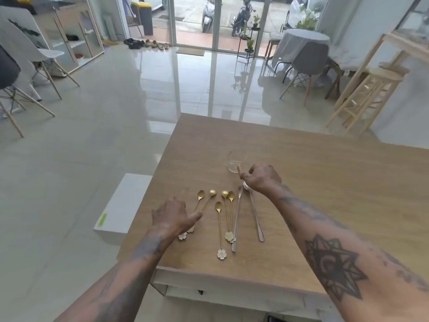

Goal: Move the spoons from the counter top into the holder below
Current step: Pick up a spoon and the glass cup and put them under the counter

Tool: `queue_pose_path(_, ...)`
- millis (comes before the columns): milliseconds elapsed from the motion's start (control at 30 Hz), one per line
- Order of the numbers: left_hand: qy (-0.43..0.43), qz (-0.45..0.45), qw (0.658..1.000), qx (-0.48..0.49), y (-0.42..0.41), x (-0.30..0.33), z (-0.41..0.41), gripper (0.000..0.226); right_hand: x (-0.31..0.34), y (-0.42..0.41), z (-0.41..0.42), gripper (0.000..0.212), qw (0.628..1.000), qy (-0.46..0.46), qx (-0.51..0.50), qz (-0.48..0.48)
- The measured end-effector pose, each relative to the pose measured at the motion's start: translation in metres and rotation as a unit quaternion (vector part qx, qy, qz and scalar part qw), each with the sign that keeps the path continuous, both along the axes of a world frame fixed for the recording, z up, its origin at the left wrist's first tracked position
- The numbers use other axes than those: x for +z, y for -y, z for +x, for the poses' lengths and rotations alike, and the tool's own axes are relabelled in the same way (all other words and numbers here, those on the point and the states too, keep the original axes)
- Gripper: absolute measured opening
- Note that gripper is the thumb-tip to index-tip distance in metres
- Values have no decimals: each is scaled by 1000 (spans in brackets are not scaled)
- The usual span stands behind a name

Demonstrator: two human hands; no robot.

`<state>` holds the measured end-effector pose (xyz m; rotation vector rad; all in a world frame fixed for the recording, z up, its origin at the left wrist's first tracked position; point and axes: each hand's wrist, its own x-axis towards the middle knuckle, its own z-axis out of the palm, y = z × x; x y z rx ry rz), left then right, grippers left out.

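Several gold spoons with flower-shaped handle ends (219,225) lie side by side on the wooden counter top (325,182). Two longer silver spoons (255,214) lie just right of them. My left hand (173,214) hovers low over the leftmost gold spoons, fingers spread, covering part of their handles. My right hand (262,178) is above the bowl ends of the silver spoons, fingers loosely curled, index finger raised; nothing is visibly gripped. The holder below the counter is not in view.
A clear glass cup (235,160) stands just beyond my right hand. A white box (123,205) sits on the floor against the counter's left side. Chairs (34,61) and a wooden rack (371,89) stand farther off on the tiled floor.
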<state>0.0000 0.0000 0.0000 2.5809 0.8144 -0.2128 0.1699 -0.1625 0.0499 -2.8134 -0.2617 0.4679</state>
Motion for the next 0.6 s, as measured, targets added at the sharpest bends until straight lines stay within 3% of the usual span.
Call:
queue_pose_path(100, -3, -16, 1000, -15, -4, -9, 14, 66, -15, -16, 6, 47, 999, 0, -42, -16)
queue_pose_path(233, -41, -94, 995, -6, -8, -11, 36, 40, -28, -30, 6, 45, 995, 20, -97, -5)
queue_pose_path(367, -71, -118, 990, 18, -13, -11, 52, 37, -32, -33, 9, 41, 992, 37, -120, 0)
queue_pose_path(600, -51, -104, 993, 5, -8, -11, 51, 36, -33, -29, 12, 33, 963, -19, -211, 168)
